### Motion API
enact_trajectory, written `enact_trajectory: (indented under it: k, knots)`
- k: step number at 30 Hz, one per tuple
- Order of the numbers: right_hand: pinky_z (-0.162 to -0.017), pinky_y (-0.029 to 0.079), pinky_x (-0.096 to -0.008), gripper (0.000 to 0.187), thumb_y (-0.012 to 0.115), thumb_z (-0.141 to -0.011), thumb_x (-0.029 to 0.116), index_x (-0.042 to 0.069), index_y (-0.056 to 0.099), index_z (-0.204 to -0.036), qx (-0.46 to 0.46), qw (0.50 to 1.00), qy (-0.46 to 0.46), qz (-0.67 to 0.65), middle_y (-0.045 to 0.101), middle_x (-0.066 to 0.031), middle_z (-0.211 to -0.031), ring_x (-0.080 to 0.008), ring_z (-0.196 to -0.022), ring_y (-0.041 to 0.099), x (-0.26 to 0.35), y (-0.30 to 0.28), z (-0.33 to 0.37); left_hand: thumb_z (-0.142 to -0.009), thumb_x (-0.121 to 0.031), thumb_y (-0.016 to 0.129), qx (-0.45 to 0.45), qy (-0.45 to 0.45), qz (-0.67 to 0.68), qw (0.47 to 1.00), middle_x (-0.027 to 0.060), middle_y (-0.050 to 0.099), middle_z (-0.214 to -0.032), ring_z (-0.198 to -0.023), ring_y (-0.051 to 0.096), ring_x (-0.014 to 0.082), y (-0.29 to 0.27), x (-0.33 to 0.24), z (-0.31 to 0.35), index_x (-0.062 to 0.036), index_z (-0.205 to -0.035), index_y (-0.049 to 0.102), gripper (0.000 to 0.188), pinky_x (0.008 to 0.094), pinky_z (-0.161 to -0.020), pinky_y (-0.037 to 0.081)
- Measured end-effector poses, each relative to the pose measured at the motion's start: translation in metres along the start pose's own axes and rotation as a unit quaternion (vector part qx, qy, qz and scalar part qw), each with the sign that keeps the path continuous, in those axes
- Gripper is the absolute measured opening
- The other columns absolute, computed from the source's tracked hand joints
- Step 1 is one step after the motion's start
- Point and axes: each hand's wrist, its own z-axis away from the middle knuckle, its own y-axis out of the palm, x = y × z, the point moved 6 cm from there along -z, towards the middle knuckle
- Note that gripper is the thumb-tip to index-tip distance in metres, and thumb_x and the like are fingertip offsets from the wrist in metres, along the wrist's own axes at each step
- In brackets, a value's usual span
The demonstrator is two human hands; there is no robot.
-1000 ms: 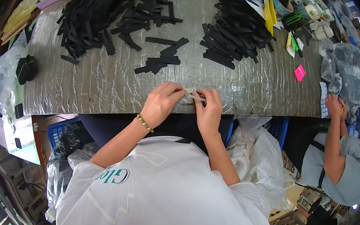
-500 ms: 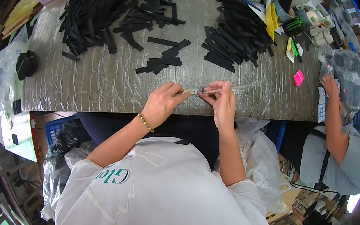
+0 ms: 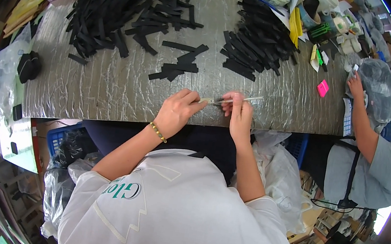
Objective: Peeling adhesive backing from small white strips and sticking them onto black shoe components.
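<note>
Left hand (image 3: pixel 176 109) pinches small pale strip (image 3: pixel 207 100) at near side of worktop (image 3: pixel 125 90), right hand (image 3: pixel 240 119) grips slim pen-like tool (image 3: pixel 254 99) just beside it; loose pinch could let strip twist, tool skid.

Ok so it's a wide grey-brown counter with a shiny, wrinkly surface (image 3: pixel 124 98), looks like plastic film. Big messy heap of flat matte black strips (image 3: pixel 103 13) toward the far left, with one short black strip (image 3: pixel 77 59) just below it. A second, neater pile of flat black strips (image 3: pixel 258 39) sits to the right, and a loose little cluster of black strips (image 3: pixel 178 66) lies between them, a bit nearer the front edge. Over on the right there's a small bright pink flat piece (image 3: pixel 322 88), plus a bunch of mixed clutter in the far corner.
</note>
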Motion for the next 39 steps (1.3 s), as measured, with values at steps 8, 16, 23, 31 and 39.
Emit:
enact_trajectory:
  k: [8, 16, 23, 31, 39]
  knots:
    - [-0.065, 0.052, -0.0270, 0.018, 0.069, -0.095, 0.013, -0.005, 0.071, -0.097, 0.021, 0.999, -0.023, 0.031, 0.072, -0.0097, -0.083, -0.0124, -0.070, 0.068, -0.001, 0.008, 0.002, -0.076, -0.006, 0.064, 0.000, -0.002, 0.000, 1.000, 0.0017, 0.057, -0.088, -0.087, 0.060, 0.0187, 0.001, 0.000, 0.001, -0.0105, -0.107, 0.074, 0.032, 0.0321, -0.071, 0.056]
    - [-0.064, 0.052, -0.0274, 0.019, 0.068, -0.095, 0.012, -0.006, 0.070, -0.098, 0.007, 0.998, -0.042, 0.047, 0.071, -0.0117, -0.082, -0.0150, -0.070, 0.068, -0.001, 0.009, 0.002, -0.076, -0.006, 0.064, 0.000, -0.004, 0.000, 1.000, 0.0012, 0.058, -0.088, -0.086, 0.061, 0.0186, 0.002, 0.001, 0.001, -0.0113, -0.107, 0.074, 0.032, 0.0323, -0.070, 0.056]
    - [-0.065, 0.053, -0.0280, 0.019, 0.068, -0.095, 0.012, -0.007, 0.070, -0.098, 0.001, 0.995, -0.078, 0.063, 0.071, -0.0128, -0.087, -0.0173, -0.072, 0.069, -0.002, 0.010, 0.003, -0.076, -0.001, 0.064, -0.006, -0.021, 0.026, 0.999, 0.0038, 0.061, -0.087, -0.082, 0.061, 0.0223, 0.001, 0.002, 0.000, -0.0107, -0.106, 0.076, 0.034, 0.0347, -0.071, 0.055]
    - [-0.069, 0.053, -0.0262, 0.019, 0.066, -0.097, 0.010, -0.008, 0.070, -0.099, 0.061, 0.995, -0.049, 0.055, 0.071, -0.0101, -0.089, -0.0143, -0.076, 0.067, 0.016, 0.015, 0.007, -0.078, 0.000, 0.064, -0.032, -0.030, 0.042, 0.998, 0.0044, 0.059, -0.084, -0.082, 0.062, 0.0224, 0.000, 0.004, 0.002, -0.0094, -0.118, 0.070, 0.042, 0.0355, -0.069, 0.056]
    - [-0.073, 0.054, -0.0272, 0.016, 0.065, -0.096, 0.007, -0.007, 0.070, -0.099, 0.090, 0.988, -0.076, 0.102, 0.073, -0.0104, -0.091, -0.0136, -0.080, 0.068, 0.022, 0.037, 0.006, -0.086, 0.001, 0.063, -0.045, -0.084, 0.094, 0.991, 0.0106, 0.065, -0.087, -0.081, 0.064, 0.0289, 0.000, 0.011, 0.005, -0.0085, -0.136, 0.059, 0.051, 0.0406, -0.071, 0.056]
